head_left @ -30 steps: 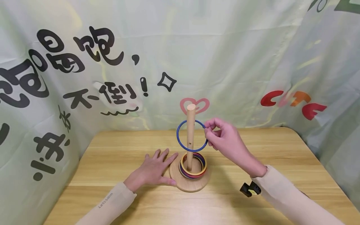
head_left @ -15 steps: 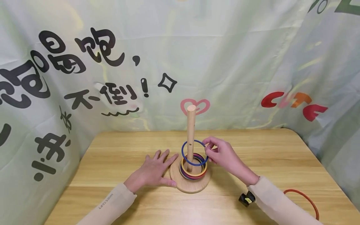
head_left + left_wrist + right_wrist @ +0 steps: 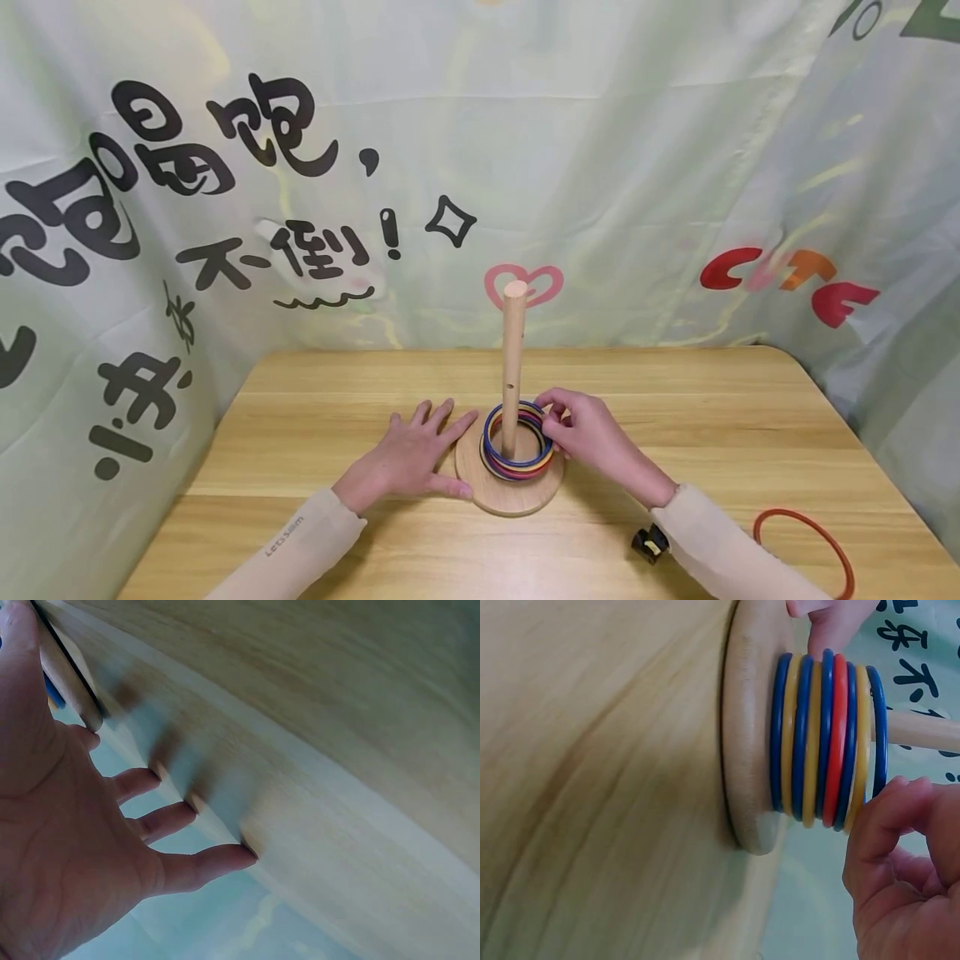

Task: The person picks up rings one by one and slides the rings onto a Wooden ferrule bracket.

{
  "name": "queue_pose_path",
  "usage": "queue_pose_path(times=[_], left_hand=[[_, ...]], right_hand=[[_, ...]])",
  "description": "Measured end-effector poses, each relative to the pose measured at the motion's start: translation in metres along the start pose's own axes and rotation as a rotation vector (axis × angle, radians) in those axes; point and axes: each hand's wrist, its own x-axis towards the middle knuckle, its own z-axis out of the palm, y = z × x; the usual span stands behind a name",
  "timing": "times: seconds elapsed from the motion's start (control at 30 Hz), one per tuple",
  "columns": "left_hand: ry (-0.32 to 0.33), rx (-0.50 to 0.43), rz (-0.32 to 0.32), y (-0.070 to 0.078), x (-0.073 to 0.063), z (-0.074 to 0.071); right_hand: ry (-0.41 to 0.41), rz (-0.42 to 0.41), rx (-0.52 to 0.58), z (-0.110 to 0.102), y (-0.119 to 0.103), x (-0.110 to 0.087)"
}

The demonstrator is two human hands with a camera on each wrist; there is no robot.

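A wooden peg (image 3: 513, 358) stands upright on a round wooden base (image 3: 510, 502). Several blue, yellow and red rings, among them a red ring (image 3: 838, 742), are stacked around the peg's foot. My right hand (image 3: 592, 432) pinches the rim of the topmost blue ring (image 3: 882, 727), which circles the peg just above the stack, slightly tilted. With fingers spread, my left hand (image 3: 408, 450) rests on the table at the left of the base, its thumb at the base's edge. In the left wrist view those spread fingers (image 3: 225, 860) touch the tabletop.
A loose red ring (image 3: 804, 515) lies on the wooden table (image 3: 337, 379) at the right, partly behind the right sleeve (image 3: 727, 537). A printed curtain (image 3: 600, 183) hangs behind the table and along its sides. A small black device (image 3: 649, 543) sits by the right cuff.
My right hand has come down along the peg, lowering the blue ring onto the top of the stack. The red ring at the right has come into view. My left hand stays put.
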Motion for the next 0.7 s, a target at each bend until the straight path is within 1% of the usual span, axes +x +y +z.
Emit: queue_pose_path(times=[0.17, 0.3, 0.4, 0.53, 0.67, 0.7], left_hand=[[-0.003, -0.004, -0.003, 0.000, -0.001, 0.000], [-0.002, -0.013, 0.001, 0.001, -0.001, -0.001], [-0.001, -0.021, 0.006, 0.002, -0.001, -0.002], [0.004, -0.015, 0.007, 0.002, 0.000, -0.001], [0.004, -0.012, 0.006, 0.002, 0.000, -0.001], [0.004, -0.011, 0.005, 0.002, 0.000, 0.000]], right_hand=[[0.021, 0.011, -0.008, 0.001, 0.003, -0.001], [0.061, 0.005, -0.064, 0.000, 0.004, -0.004], [0.095, 0.006, -0.107, -0.005, 0.003, -0.011], [0.138, -0.013, -0.134, -0.020, 0.004, -0.027], [0.184, -0.042, -0.177, -0.043, 0.008, -0.048], [0.192, -0.038, -0.186, -0.049, 0.009, -0.053]])
